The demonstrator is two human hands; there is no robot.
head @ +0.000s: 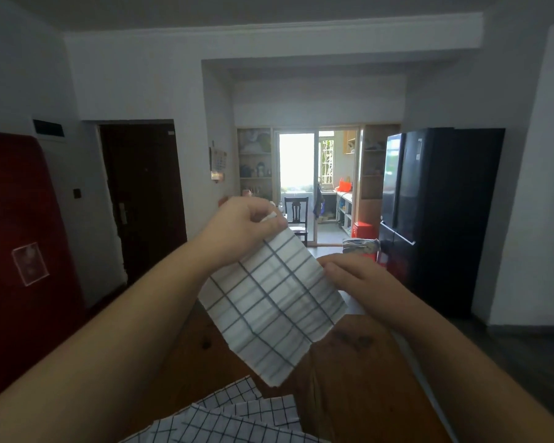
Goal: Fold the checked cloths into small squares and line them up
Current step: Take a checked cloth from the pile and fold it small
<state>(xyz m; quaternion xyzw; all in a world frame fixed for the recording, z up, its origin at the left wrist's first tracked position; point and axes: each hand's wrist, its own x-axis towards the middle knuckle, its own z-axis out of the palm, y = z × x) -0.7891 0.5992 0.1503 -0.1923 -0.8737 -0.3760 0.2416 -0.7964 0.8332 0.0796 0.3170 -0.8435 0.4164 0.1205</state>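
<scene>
A white cloth with a grey check (274, 306) hangs in the air above a wooden table (362, 382), unfolded and tilted down to the lower left. My left hand (242, 227) pinches its top corner, fingers closed on the fabric. My right hand (354, 276) grips the cloth's right edge lower down. Several other checked cloths (234, 417) with a finer dark grid lie overlapping on the table at the bottom of the view, close to me.
A red cabinet (16, 251) stands at the left and a black fridge (429, 215) at the right. A dark door (141, 193) is in the back wall. A chair (296, 215) sits beyond the table by a bright glass door.
</scene>
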